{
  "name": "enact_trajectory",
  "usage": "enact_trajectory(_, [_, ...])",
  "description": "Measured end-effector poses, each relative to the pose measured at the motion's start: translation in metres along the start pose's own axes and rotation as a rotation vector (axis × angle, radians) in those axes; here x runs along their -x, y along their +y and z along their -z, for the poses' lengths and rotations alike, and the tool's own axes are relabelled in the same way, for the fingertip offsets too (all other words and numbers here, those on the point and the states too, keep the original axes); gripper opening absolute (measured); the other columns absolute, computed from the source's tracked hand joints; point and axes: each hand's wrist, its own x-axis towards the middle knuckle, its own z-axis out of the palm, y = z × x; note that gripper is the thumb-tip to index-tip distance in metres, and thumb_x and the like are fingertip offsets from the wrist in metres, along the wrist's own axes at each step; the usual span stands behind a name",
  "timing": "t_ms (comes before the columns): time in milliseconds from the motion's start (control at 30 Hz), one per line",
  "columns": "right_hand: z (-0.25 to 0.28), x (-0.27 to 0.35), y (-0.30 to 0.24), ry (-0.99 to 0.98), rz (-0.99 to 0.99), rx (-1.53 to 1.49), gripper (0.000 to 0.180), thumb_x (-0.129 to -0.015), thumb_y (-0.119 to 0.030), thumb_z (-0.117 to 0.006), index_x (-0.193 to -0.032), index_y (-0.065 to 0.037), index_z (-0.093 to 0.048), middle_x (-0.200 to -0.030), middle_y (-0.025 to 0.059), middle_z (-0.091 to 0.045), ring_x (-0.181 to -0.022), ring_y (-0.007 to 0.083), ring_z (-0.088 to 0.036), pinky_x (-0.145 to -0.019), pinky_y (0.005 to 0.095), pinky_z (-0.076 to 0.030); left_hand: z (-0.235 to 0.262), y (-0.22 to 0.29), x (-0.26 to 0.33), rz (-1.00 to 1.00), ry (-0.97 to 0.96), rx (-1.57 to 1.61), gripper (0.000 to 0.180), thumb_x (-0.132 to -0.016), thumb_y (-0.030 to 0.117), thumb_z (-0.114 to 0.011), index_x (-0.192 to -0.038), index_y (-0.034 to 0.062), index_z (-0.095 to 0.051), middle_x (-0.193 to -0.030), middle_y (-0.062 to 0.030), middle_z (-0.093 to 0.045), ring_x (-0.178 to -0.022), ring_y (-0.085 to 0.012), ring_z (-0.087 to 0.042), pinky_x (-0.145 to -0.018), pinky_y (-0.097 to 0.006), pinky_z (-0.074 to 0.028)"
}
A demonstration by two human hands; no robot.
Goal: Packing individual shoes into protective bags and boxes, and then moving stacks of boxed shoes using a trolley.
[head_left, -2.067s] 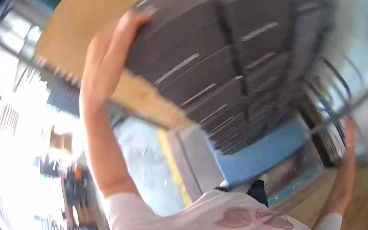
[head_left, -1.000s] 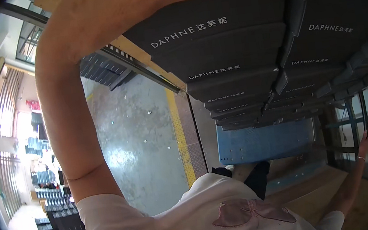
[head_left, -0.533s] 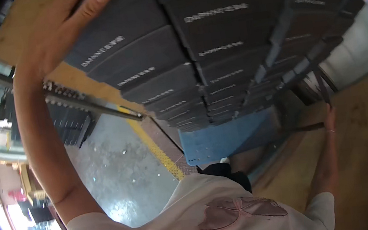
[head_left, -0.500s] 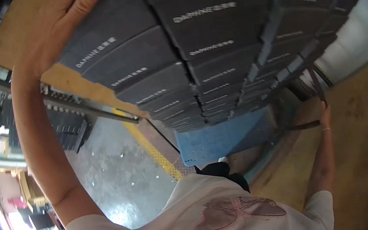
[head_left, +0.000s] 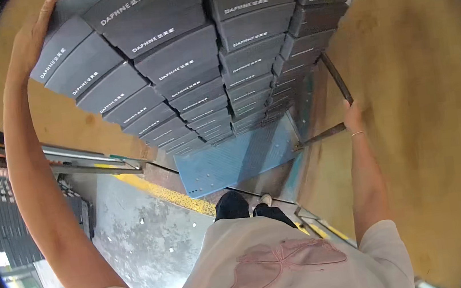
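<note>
A tall stack of dark grey shoe boxes (head_left: 184, 69), in several columns, stands on a blue platform cart (head_left: 233, 164). High at the stack's upper left, my left hand (head_left: 42, 20) rests against the boxes with its thumb stretched out; the other fingers are mostly hidden. My right hand (head_left: 354, 116) is wrapped round the bend of the cart's dark bar handle (head_left: 337, 78), to the right of the stack. One length of the handle runs up beside the boxes, the other back to the platform.
Tan board walls (head_left: 405, 65) rise on the right and behind the stack. Metal rails (head_left: 94, 160) jut in from the left. A yellow edge strip (head_left: 161, 191) borders the grey floor (head_left: 144, 241), littered with white scraps. More dark boxes (head_left: 12, 217) are piled at far left.
The stack and cart have shifted left in view, and more of the boxes and right wall shows. My right hand, still on the handle, sits further left and higher. My left hand stays against the stack.
</note>
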Motion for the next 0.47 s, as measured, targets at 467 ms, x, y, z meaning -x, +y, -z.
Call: enact_trajectory(467, [0.039,0.162,0.040,0.132,-0.228,0.000,0.040,-0.087,-0.021,-0.059,-0.114,0.003,-0.041,-0.102,0.0307,-0.055,-0.097,0.0462,-0.054,-0.084,0.0496,-0.045,0.006,-0.003,-0.066,-0.242,0.222,0.152,0.045,-0.099,0.028,-0.027,-0.139,0.0129,-0.041,-0.137,-0.0176,-0.046,-0.132,-0.0289,-0.037,-0.108,-0.035,-0.028])
